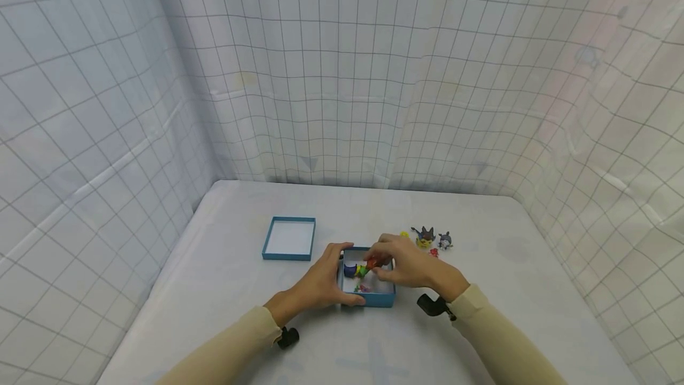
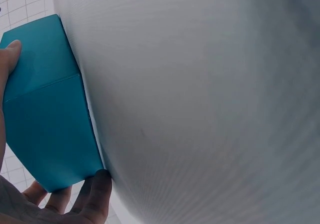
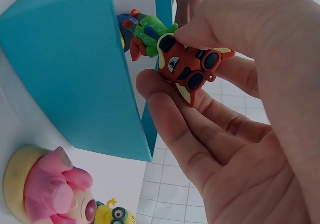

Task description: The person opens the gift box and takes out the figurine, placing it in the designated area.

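A blue open box (image 1: 379,300) stands on the table. My left hand (image 1: 326,280) grips its left side, thumb on the front wall and fingers round the back. In the left wrist view the box's outer walls (image 2: 52,129) show between thumb and fingers. My right hand (image 1: 408,263) pinches a fox figurine (image 3: 182,61) by its head, over the box. The fox has a green shirt, blue tie and red sunglasses on its forehead. Inside the box lie a dark blue figurine (image 1: 350,271) and a small pink and green one (image 1: 362,289), partly hidden.
A shallow blue lid (image 1: 287,257) with a white inside lies left of the box. Several figurines stand at the right, among them a dark-eared yellow one (image 1: 424,237) and a grey one (image 1: 446,241). A pink figurine (image 3: 57,189) and a yellow goggled one (image 3: 116,215) are near the box.
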Available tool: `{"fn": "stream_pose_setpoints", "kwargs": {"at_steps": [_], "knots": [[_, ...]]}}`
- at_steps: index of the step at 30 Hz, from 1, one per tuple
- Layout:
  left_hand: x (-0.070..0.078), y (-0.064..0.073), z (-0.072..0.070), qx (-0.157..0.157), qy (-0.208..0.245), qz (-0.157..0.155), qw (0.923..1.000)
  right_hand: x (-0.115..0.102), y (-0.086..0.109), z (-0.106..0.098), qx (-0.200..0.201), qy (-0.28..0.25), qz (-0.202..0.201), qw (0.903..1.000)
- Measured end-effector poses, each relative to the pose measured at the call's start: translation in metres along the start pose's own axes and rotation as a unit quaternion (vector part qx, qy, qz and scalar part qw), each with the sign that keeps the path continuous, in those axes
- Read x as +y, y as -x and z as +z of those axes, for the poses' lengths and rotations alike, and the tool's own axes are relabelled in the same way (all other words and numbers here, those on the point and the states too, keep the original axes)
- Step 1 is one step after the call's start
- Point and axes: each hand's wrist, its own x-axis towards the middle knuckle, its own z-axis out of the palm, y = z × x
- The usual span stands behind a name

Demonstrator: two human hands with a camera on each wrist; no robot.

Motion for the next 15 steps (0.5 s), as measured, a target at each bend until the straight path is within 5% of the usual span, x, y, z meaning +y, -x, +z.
{"fn": "stream_pose_setpoints", "kwargs": {"at_steps": [15], "knots": [[-0.002,0.0,0.0,-0.002,-0.008,-0.005,1.0,-0.003,0.002,-0.015,0.02,0.003,0.014,0.9997]]}}
